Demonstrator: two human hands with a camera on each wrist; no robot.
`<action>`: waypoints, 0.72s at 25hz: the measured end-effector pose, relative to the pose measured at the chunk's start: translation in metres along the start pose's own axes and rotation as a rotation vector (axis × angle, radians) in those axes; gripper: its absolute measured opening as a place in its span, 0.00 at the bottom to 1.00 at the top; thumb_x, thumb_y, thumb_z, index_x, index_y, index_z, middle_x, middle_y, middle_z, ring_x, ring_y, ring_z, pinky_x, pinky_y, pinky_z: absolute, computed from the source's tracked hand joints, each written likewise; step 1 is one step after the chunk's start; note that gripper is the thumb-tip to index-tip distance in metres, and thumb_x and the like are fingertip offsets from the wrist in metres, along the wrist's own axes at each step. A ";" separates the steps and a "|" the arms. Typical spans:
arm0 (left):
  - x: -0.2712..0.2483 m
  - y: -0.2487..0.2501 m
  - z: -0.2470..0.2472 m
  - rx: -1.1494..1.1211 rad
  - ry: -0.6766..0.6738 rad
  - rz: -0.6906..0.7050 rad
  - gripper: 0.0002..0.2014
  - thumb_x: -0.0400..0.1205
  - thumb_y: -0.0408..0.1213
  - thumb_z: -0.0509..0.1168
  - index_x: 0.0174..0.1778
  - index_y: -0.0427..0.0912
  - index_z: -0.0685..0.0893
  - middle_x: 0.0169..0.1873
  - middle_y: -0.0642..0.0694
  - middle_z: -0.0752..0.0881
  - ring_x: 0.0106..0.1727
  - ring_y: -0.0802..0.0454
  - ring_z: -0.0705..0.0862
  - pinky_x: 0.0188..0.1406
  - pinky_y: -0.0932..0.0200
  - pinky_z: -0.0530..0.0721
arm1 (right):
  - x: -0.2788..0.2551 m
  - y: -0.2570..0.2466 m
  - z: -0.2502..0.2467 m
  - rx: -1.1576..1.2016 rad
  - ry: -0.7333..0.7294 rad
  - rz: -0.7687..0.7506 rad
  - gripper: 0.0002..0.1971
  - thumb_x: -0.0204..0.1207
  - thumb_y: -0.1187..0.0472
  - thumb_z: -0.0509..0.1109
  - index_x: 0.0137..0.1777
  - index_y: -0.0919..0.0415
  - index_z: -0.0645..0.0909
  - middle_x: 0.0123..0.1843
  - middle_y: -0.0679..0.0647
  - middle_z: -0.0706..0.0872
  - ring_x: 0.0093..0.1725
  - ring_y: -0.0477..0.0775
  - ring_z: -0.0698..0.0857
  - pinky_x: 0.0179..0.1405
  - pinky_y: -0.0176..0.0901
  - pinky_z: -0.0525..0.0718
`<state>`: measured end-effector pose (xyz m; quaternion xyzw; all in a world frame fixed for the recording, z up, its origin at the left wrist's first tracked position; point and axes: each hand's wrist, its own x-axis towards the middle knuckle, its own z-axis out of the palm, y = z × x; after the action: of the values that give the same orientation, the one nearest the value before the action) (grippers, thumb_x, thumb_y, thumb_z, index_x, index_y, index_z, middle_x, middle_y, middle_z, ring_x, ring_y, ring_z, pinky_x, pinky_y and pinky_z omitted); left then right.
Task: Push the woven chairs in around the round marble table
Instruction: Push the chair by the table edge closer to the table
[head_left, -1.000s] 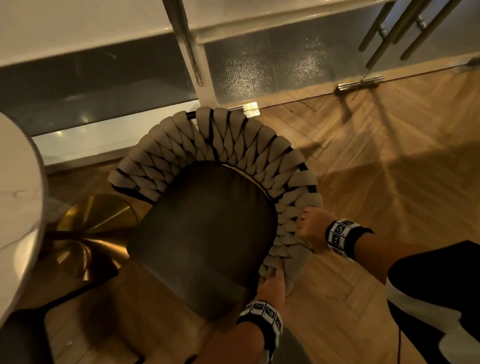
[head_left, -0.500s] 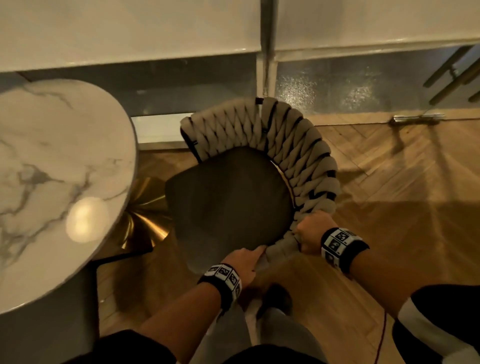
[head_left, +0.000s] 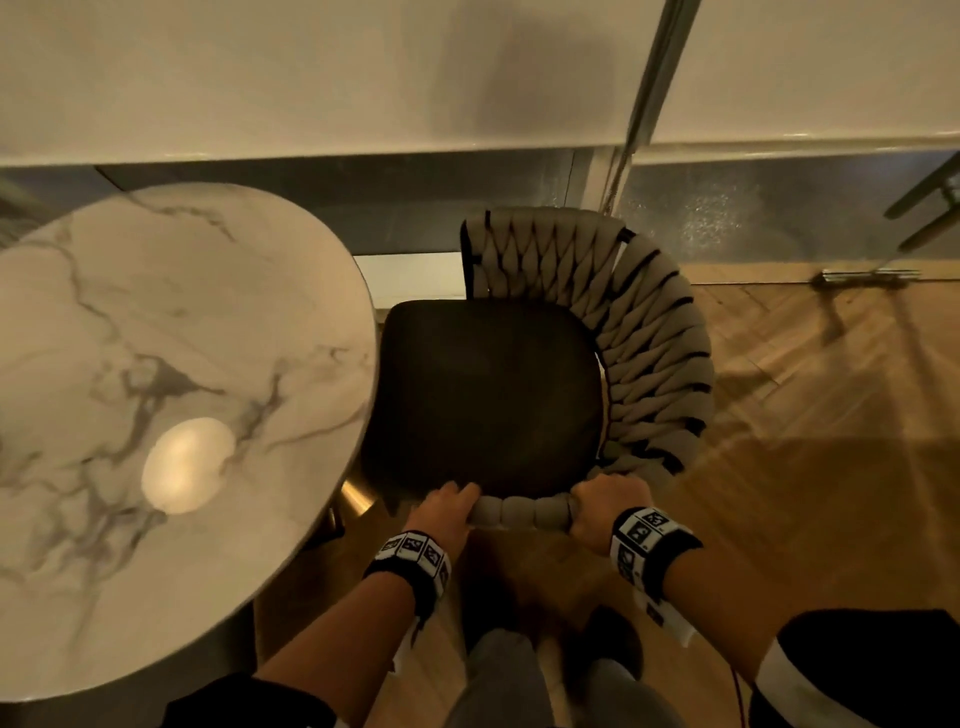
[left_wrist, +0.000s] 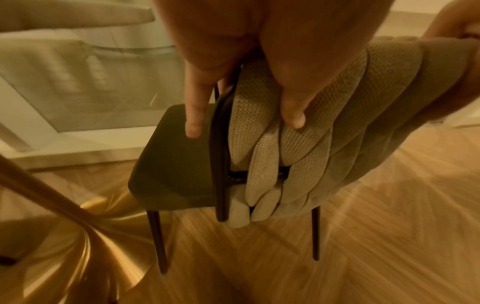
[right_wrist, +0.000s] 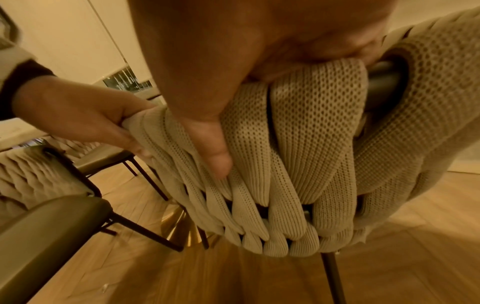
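A woven chair (head_left: 655, 364) with a beige braided back and dark seat (head_left: 488, 400) stands right of the round marble table (head_left: 156, 338); the seat front is level with the table's rim. My left hand (head_left: 448, 512) grips the near end of the woven rim, fingers (left_wrist: 194, 121) inside and thumb outside on the weave (left_wrist: 324, 133). My right hand (head_left: 605, 505) grips the same rim a little further right, with its thumb (right_wrist: 215, 152) pressed on the braids (right_wrist: 311, 133). My left hand (right_wrist: 78, 117) also shows in the right wrist view.
The table's gold pedestal base (left_wrist: 64, 246) spreads over the herringbone wood floor beside the chair's black legs (left_wrist: 158, 240). Two more woven chairs (right_wrist: 39, 222) stand around the table. A frosted glass wall (head_left: 753, 213) and door handles (head_left: 930, 208) lie behind the chair.
The chair has turned and slid left, so its seat now faces the table's edge. Both hands stayed on the near rim, and the left hand now wraps over its end.
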<state>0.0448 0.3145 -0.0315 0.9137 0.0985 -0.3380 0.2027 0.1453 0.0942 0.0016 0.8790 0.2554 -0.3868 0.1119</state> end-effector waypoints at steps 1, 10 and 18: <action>0.004 -0.009 0.002 -0.011 -0.004 -0.017 0.19 0.79 0.36 0.62 0.66 0.52 0.71 0.63 0.43 0.77 0.64 0.40 0.79 0.65 0.40 0.82 | 0.004 -0.010 0.004 0.003 0.005 0.014 0.10 0.73 0.45 0.64 0.46 0.48 0.82 0.45 0.48 0.86 0.46 0.54 0.86 0.51 0.50 0.84; 0.023 -0.007 0.064 -0.029 -0.064 0.009 0.24 0.82 0.31 0.59 0.76 0.47 0.69 0.71 0.38 0.73 0.69 0.34 0.75 0.70 0.38 0.78 | 0.012 -0.013 0.051 -0.036 -0.047 0.119 0.18 0.70 0.46 0.65 0.59 0.47 0.81 0.59 0.50 0.87 0.61 0.56 0.84 0.65 0.54 0.76; -0.020 -0.036 0.030 -0.231 -0.085 -0.015 0.28 0.81 0.46 0.65 0.78 0.51 0.69 0.72 0.44 0.78 0.73 0.45 0.77 0.74 0.49 0.76 | -0.008 -0.009 0.058 0.199 0.103 0.064 0.25 0.72 0.43 0.57 0.70 0.37 0.74 0.72 0.45 0.80 0.73 0.56 0.77 0.73 0.59 0.75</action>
<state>0.0012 0.3333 -0.0504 0.8685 0.1348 -0.3642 0.3081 0.0994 0.0760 -0.0316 0.9122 0.1929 -0.3608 0.0233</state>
